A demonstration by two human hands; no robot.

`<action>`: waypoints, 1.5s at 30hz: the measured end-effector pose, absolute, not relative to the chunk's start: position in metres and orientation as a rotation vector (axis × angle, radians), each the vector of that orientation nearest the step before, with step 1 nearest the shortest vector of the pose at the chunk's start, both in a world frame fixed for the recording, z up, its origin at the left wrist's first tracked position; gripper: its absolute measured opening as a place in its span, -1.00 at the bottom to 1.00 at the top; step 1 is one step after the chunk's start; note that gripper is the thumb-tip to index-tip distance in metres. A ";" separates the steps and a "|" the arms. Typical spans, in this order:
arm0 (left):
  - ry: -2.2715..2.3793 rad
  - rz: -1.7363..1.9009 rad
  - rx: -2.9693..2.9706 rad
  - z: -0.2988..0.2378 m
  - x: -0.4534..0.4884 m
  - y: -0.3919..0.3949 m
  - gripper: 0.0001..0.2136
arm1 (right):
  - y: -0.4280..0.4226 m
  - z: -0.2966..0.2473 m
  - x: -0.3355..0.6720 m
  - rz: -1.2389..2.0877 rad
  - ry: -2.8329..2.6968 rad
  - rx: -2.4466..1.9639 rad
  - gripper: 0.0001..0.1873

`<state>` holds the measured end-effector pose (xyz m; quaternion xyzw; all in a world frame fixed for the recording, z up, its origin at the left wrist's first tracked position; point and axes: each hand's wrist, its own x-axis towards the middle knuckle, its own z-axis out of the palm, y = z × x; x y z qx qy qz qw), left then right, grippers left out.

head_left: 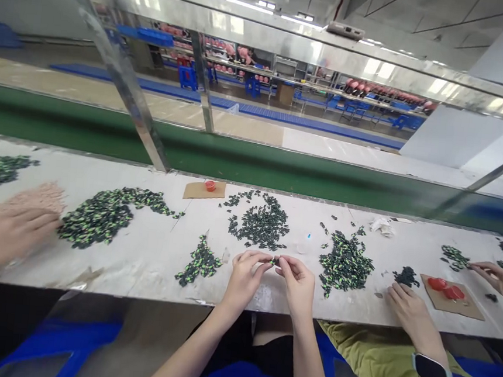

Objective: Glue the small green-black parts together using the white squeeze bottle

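Note:
My left hand and my right hand meet over the white worktable, fingertips pinched together on one small dark-and-green part. Behind them lies a large pile of the same dark parts. A smaller pile with more green sits left of my left hand. Another heap lies right of my right hand. A small clear cup stands just beyond my fingertips.
A co-worker's hands work at the left by a big green-black pile. Another person's hands, one wrist with a smartwatch, rest at the right near cardboard with red caps. A green conveyor belt runs behind.

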<state>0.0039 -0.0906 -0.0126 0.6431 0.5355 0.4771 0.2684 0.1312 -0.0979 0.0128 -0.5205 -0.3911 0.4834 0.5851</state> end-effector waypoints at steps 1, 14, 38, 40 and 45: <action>1.463 1.294 1.765 -0.007 0.004 -0.093 -0.86 | -0.099 0.016 0.133 1.153 -0.918 -1.211 -0.63; 1.497 1.275 2.032 0.014 -0.002 -0.099 -0.84 | -0.104 0.007 0.123 0.956 -1.121 -1.179 -0.77; 1.418 1.177 2.179 0.029 -0.003 -0.101 -0.73 | -0.105 0.017 0.139 1.082 -1.132 -1.097 -0.84; 1.405 1.199 2.202 0.030 -0.002 -0.104 -0.73 | -0.106 0.015 0.140 1.082 -1.110 -1.114 -0.79; 1.433 1.171 2.213 0.026 -0.001 -0.111 -0.73 | -0.108 0.009 0.137 1.043 -1.132 -1.126 -0.75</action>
